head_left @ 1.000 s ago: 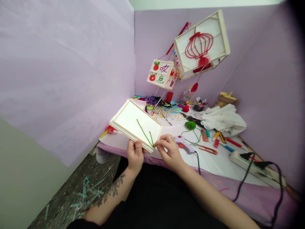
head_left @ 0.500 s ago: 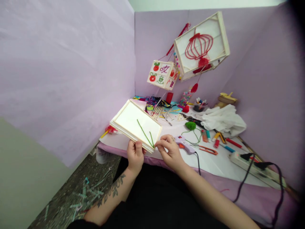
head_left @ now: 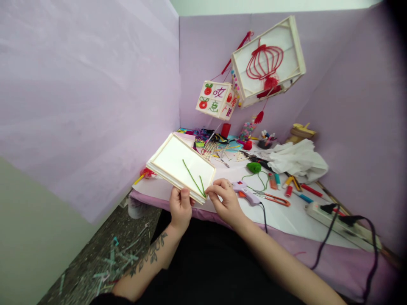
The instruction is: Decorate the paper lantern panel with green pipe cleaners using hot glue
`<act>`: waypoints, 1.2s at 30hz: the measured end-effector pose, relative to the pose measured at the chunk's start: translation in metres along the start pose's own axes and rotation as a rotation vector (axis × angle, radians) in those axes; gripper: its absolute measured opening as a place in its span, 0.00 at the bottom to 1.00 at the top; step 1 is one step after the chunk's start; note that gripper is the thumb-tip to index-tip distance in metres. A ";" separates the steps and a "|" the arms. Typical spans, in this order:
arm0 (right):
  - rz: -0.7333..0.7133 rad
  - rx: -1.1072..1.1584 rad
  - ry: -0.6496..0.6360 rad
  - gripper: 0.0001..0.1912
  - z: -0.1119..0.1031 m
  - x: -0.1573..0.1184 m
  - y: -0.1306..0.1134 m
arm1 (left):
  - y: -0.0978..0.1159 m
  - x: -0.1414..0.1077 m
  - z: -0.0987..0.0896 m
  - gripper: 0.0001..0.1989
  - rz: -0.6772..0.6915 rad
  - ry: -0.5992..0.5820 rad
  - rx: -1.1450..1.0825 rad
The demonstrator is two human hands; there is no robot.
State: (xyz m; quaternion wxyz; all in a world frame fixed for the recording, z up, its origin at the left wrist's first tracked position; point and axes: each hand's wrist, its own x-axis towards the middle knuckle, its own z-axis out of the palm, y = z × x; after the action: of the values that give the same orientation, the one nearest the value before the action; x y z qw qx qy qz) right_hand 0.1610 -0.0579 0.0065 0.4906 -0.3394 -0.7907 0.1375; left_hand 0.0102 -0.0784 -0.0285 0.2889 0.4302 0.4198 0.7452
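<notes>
My left hand (head_left: 180, 207) grips the lower edge of a box-like paper lantern (head_left: 167, 154), thumb on top. Its white face has a pale wooden border and is tilted toward me above the table edge. Two strands of green yarn (head_left: 191, 176) lie on that face, meeting in a narrow V at the near right corner. At that corner my right hand (head_left: 224, 201) is closed, thumb and forefinger pinched on the yarn's lower end. Just right of this hand lies a lilac glue gun (head_left: 246, 192), with orange-handled scissors (head_left: 276, 199) beside it.
Two decorated lanterns, one large (head_left: 286, 42) and one small (head_left: 211, 110), hang over the back of the table. A green yarn ball (head_left: 253, 167), crumpled white cloth (head_left: 299, 161), glue sticks (head_left: 305, 198) and a power strip (head_left: 343, 224) with black cords lie to the right.
</notes>
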 end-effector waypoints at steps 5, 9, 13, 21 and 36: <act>0.011 0.000 0.021 0.09 0.001 0.001 0.000 | 0.000 0.000 -0.001 0.18 -0.011 0.010 0.015; 0.011 0.001 0.008 0.09 0.001 0.001 0.001 | 0.000 0.000 -0.001 0.18 -0.013 0.010 0.014; 0.008 0.004 0.022 0.09 0.001 0.001 0.001 | 0.001 0.000 0.000 0.18 -0.008 0.003 0.009; 0.009 0.006 0.026 0.09 0.002 0.002 0.001 | 0.002 0.000 0.001 0.18 0.000 0.010 0.014; -0.001 0.000 0.043 0.09 0.004 0.005 0.002 | 0.000 0.000 -0.001 0.16 -0.002 -0.005 0.017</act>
State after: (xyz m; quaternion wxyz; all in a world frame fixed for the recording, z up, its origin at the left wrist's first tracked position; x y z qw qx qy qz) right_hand 0.1571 -0.0525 0.0065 0.5077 -0.3420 -0.7800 0.1298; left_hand 0.0093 -0.0786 -0.0289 0.2870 0.4340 0.4260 0.7401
